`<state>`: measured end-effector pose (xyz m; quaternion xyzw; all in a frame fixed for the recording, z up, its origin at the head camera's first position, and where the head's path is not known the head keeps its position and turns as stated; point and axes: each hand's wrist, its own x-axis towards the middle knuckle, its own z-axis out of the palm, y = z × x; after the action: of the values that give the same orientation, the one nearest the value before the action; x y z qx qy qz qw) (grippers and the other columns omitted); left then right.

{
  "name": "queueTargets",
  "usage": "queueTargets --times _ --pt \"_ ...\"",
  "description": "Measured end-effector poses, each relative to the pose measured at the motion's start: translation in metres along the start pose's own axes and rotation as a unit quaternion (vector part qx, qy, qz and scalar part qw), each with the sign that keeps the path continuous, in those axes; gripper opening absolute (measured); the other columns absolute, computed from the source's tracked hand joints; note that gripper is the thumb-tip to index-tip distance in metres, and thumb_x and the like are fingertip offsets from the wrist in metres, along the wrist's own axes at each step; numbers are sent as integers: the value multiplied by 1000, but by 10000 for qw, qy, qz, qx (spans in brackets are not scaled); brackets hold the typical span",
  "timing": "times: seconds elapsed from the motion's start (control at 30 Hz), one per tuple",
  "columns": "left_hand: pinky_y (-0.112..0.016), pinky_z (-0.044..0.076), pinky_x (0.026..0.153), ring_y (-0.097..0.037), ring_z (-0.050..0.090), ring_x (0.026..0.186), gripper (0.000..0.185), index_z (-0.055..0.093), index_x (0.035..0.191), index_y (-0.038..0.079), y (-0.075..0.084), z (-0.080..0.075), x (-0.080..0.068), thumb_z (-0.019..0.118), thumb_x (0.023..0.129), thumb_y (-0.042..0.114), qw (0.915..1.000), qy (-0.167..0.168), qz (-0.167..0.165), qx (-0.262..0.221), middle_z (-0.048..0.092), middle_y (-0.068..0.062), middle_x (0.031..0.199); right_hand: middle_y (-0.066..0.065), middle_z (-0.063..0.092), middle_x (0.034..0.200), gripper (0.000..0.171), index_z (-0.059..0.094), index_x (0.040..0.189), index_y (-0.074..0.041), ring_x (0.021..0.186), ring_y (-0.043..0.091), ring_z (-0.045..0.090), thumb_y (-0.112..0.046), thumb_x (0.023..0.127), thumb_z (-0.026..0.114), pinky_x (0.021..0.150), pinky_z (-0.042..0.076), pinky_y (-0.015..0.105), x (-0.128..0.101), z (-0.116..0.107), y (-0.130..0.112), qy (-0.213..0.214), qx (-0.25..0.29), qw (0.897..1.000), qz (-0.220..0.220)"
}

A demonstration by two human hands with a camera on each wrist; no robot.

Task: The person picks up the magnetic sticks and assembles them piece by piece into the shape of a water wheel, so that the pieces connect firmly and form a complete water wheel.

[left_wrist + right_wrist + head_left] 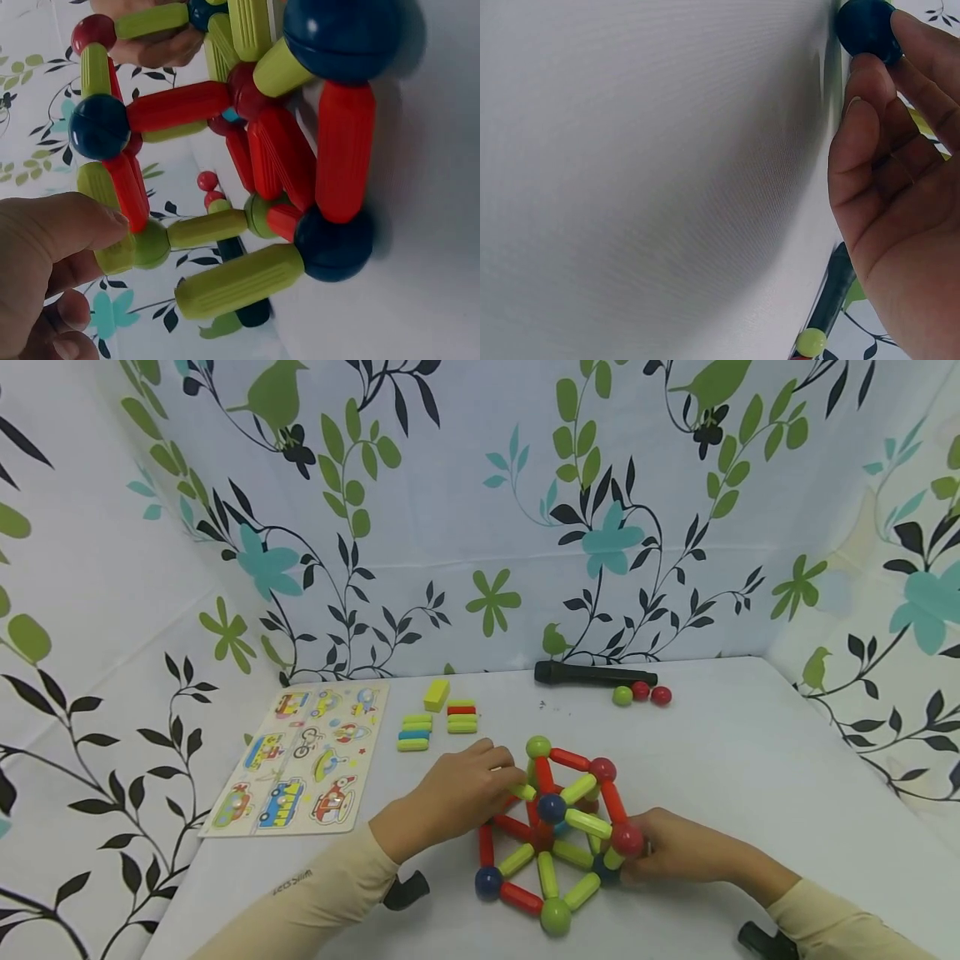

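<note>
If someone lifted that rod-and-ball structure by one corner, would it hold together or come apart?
The rod-and-ball structure looks like short plastic rods butted against balls, so joints would probably flex or pop apart if lifted by one corner. Both the left hand and the right hand touch its sides, suggesting it needs support. Any freed ball would likely roll, like the loose balls near the wall.

right hand [678,856] fingertips — behind toy frame [558,827]
</note>
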<state>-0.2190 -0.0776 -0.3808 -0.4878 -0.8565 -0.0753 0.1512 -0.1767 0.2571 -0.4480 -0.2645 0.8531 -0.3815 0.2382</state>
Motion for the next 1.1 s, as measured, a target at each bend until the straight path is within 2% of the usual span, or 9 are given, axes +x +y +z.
queueTargets --times 0.3,0.37,0.47,0.57,0.67,0.77,0.9,1.0,1.1 --pt "-15 52 68 -12 58 93 29 75 112 22 5 2 2 84 85 18 9999 -80 -47 -57 68 4 106 -13 72 96 29 74 114 -20 86 8 66 -19 86 80 82 54 23 1 -2 -3 -29 -11 10000 -17" --pt "-15 51 67 -12 58 93 31 74 114 22 5 1 0 84 84 18 9998 49 -99 -149 68 3 106 -13 72 97 29 74 114 -20 87 8 67 -19 86 80 83 55 23 1 -4 -3 -45 -85 9999 -92" --pt "-12 48 64 -10 56 87 27 72 109 21 6 1 -7 84 84 18 9982 491 -110 -321 65 4 99 -15 72 99 28 73 115 -23 88 7 66 -22 88 79 82 55 24 0 -10 1 -66 -203 9995 -230" --pt "-8 42 61 -6 52 78 18 69 99 19 10 3 -18 81 86 16 9943 893 135 -567 59 7 86 -13 71 97 25 72 115 -25 86 8 65 -26 91 77 77 56 25 -2 -23 7 -4 -434 9986 -313" --pt "-5 37 60 -3 49 71 14 68 93 20 14 9 -31 80 87 16 9937 691 496 -735 57 10 78 -10 69 96 25 71 116 -21 85 10 62 -26 92 76 73 55 26 -1 -49 14 472 -880 9950 -42" --pt "-6 37 61 0 47 69 12 71 94 22 17 16 -44 81 88 22 9962 -5 604 -622 60 12 80 -3 67 96 28 70 119 -10 87 16 60 -21 93 74 74 54 31 10 -84 21 1404 -1565 9765 480" --pt "-12 39 64 -2 48 72 12 75 98 25 18 26 -56 80 89 31 9951 -814 437 -351 63 13 85 19 68 107 35 65 126 1 95 36 64 -16 95 68 82 56 50 32 -129 41 2418 -2484 9300 1219" --pt "-14 40 66 -2 50 75 14 75 102 27 19 32 -61 79 90 33 9922 -1121 372 -402 62 14 87 31 60 127 44 58 135 5 114 48 59 -18 98 64 93 50 63 47 -151 61 2612 -2931 9044 1670" --pt "-14 44 71 0 51 78 16 75 104 27 20 35 -64 79 90 32 9895 -1270 357 -583 62 15 89 35 50 139 52 49 143 7 127 53 49 -20 99 61 101 42 67 58 -162 78 2558 -3061 8953 1984"
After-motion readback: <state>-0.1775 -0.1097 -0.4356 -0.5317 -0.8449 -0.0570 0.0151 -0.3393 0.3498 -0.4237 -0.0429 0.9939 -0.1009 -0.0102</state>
